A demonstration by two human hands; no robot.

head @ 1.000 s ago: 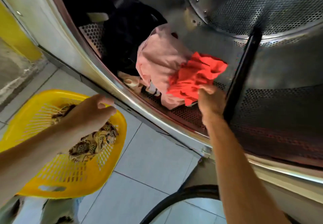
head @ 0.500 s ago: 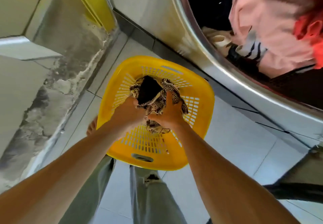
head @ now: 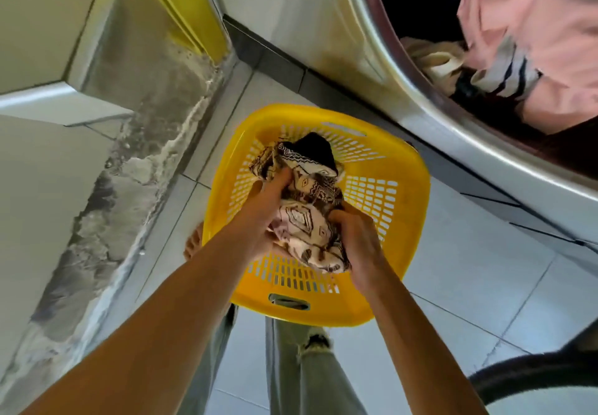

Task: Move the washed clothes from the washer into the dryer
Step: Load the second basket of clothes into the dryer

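The floor is pale tile with grey joints and takes up most of the lower view. To the left, a concrete wall runs down to it, rough and flaking along its foot, with a yellow panel above. At upper right stands the machine, its metal door rim curving across the corner and its opening facing the camera. Inside the drum lie a pink garment, a cream item and a striped white piece; the rest of the drum is too dark to make out. A dark curved edge at lower right may be the open door, but too little of it shows to confirm this.

A yellow basket with slotted sides sits on the floor just beside the machine front, its near handle slot toward the person. The person's legs in light torn jeans stand directly behind it, and a bare foot shows at its left edge.

In the basket is a bundle of clothes: a cream and brown patterned cloth with a black item at its far end. Both bare arms reach down into the basket. The left hand is closed, fingers dug into the left side of the patterned cloth. The right hand is curled tight around the cloth's right side, gripping a fold. The bundle stands raised between the hands, its lower end within the basket walls.
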